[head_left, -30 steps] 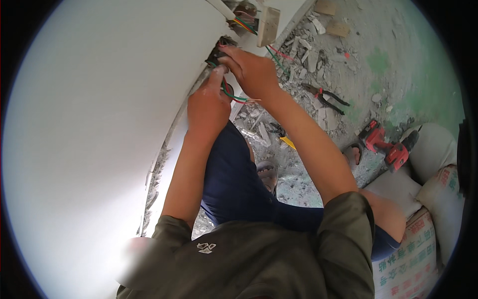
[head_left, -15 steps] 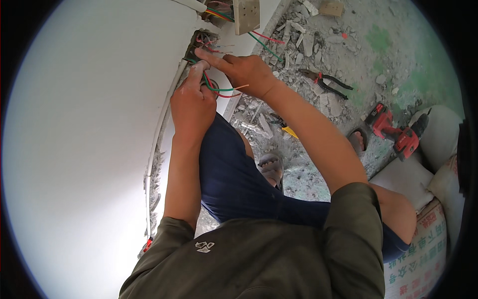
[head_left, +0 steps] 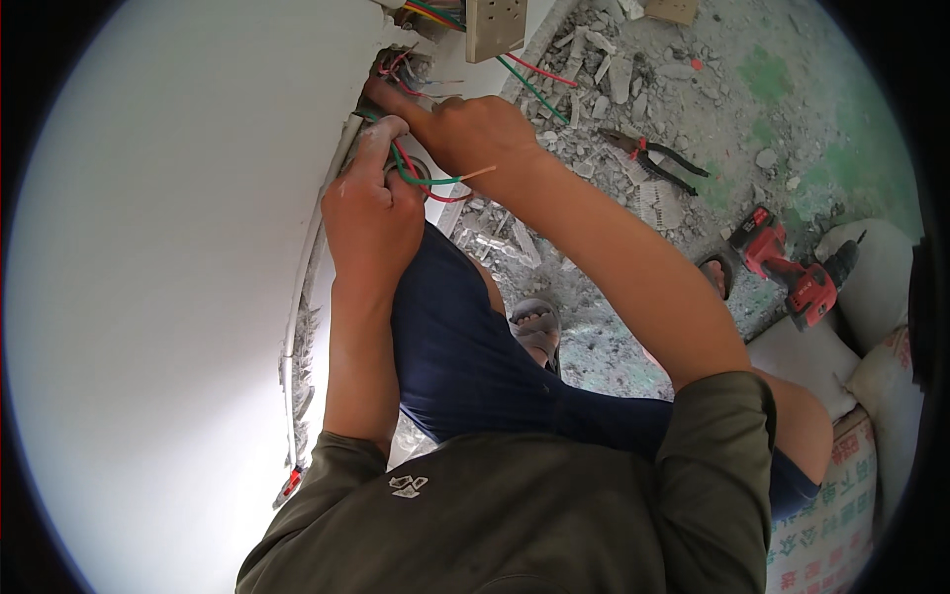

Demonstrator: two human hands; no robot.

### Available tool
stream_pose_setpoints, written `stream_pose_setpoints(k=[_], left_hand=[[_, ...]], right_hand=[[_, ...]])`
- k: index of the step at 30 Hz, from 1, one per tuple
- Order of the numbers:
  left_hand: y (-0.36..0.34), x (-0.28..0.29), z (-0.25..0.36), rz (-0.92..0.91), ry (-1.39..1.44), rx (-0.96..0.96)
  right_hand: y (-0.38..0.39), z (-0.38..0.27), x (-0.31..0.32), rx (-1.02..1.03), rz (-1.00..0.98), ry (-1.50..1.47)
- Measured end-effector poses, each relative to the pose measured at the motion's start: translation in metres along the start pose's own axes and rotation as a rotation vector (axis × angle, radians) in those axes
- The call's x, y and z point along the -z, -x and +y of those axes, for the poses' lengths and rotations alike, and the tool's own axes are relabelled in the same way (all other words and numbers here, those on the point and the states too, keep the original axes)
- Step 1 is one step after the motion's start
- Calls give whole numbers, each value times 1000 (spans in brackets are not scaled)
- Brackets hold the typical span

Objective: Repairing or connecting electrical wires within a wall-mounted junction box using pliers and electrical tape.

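Note:
My left hand (head_left: 374, 213) is closed at the wall by the upper end of a white conduit (head_left: 341, 163), its index finger bent over the recess edge. Green and red wires (head_left: 421, 181) come out between its fingers and curve right, one with a bare copper end. A round grey rim shows beside its palm, partly hidden. My right hand (head_left: 480, 137) reaches across from the right, index finger stretched into the wall recess (head_left: 404, 64), other fingers curled, nothing seen in them. Its fingertip is hidden. Thin red and blue wires (head_left: 411, 81) stick out of that recess.
A beige socket plate (head_left: 495, 28) hangs above on coloured wires. Rubble (head_left: 604, 84) covers the floor to the right, with pliers (head_left: 653, 158) and a red cordless drill (head_left: 797, 267). Filled sacks (head_left: 871, 287) stand at the right; a red-handled tool (head_left: 288, 487) is low by the wall.
My right hand has moved slightly left, and its index finger now reaches deeper into the recess. My left hand has shifted slightly left, the green and red wires still at its fingers.

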State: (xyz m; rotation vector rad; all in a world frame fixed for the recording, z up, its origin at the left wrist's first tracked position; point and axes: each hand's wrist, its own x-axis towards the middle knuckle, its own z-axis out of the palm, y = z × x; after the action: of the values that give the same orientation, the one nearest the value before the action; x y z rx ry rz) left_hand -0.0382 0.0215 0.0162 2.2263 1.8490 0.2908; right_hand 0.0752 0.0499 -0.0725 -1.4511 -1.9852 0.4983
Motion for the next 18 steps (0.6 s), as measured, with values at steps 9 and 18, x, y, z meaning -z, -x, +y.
stream_pose_setpoints(k=[9,18], left_hand=[[0,4,1,56,8,-92],[1,0,3,33,73,-53]], right_hand=[[-6,-5,-2,-53,-12,8],[4,1,-4,-2,32,21]])
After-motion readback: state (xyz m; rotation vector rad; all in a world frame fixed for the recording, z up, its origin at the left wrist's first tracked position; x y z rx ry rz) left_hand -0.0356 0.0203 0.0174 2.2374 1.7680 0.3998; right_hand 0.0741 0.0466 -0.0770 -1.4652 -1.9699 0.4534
